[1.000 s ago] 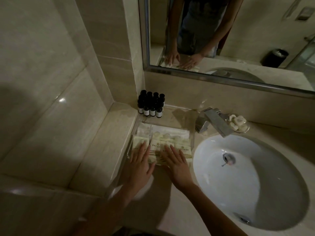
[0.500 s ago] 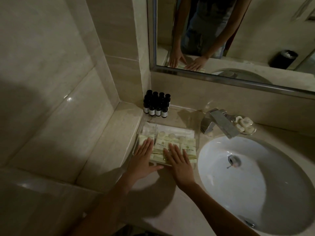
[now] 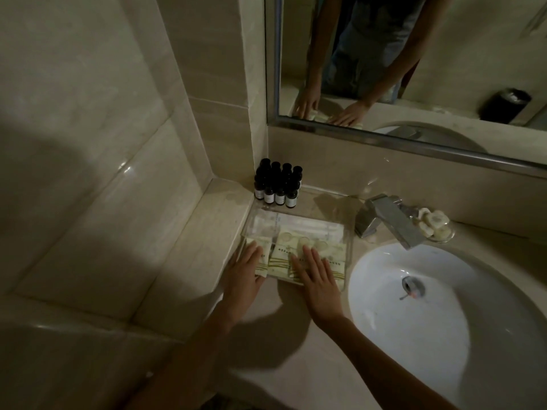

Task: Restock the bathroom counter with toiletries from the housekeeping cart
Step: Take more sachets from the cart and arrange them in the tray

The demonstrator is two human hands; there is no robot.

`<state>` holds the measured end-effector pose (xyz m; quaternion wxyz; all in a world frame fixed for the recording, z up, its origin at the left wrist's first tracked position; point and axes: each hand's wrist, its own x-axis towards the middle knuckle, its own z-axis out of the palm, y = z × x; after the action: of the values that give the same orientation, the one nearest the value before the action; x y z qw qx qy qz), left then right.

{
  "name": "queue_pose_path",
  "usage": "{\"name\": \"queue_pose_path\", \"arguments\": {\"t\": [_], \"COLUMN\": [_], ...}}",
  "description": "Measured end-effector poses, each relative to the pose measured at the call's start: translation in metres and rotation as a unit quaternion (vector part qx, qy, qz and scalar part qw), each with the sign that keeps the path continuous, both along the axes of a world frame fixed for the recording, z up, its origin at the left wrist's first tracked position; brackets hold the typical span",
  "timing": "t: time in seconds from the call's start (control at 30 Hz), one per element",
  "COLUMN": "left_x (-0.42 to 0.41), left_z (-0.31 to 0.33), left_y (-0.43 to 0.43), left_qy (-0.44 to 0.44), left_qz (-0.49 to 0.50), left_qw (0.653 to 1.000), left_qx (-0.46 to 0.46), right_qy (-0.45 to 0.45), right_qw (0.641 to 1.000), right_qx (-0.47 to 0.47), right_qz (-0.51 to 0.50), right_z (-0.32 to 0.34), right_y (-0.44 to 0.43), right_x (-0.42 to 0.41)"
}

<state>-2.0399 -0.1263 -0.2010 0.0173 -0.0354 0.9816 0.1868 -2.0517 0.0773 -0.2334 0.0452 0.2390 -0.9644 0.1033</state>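
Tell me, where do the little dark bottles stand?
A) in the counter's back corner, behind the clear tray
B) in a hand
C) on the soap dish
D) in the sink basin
A: the dark bottles stand clustered upright in the back corner, just behind the clear tray.

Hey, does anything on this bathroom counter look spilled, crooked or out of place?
Nothing stands out. The bottles stand upright in tidy rows in the corner, the packets lie side by side in the tray under the flat left hand and right hand, and the soaps sit in their dish. No spill shows.
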Motion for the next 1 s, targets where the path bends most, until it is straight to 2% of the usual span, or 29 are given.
{"name": "queue_pose_path", "arguments": {"t": [0.17, 0.27, 0.47, 0.7, 0.83, 1.0], "left_x": [-0.006, -0.011, 0.009, 0.01, -0.011, -0.023], "left_z": [-0.004, 0.0, -0.008, -0.015, -0.005, -0.003], "left_y": [-0.007, -0.004, 0.001, -0.007, -0.001, 0.01], "left_qy": [-0.017, -0.005, 0.15, 0.24, 0.172, 0.08], "left_qz": [-0.05, -0.038, 0.034, 0.031, 0.061, 0.034], "left_qw": [0.998, 0.999, 0.988, 0.969, 0.981, 0.996], "left_qx": [-0.018, -0.017, -0.024, 0.048, 0.065, -0.024], "right_qy": [0.009, 0.007, -0.008, 0.017, 0.026, 0.017], "right_qw": [1.0, 1.0, 0.999, 0.999, 0.998, 0.998], "right_qx": [-0.001, -0.006, -0.014, 0.009, 0.008, 0.001], "right_qz": [-0.011, -0.02, -0.031, -0.049, -0.059, -0.055], "right_z": [0.002, 0.007, 0.009, 0.005, 0.003, 0.0], "right_y": [-0.004, -0.005, -0.007, -0.007, -0.008, -0.005], "right_x": [-0.003, -0.01, -0.016, -0.028, -0.033, -0.037]}}
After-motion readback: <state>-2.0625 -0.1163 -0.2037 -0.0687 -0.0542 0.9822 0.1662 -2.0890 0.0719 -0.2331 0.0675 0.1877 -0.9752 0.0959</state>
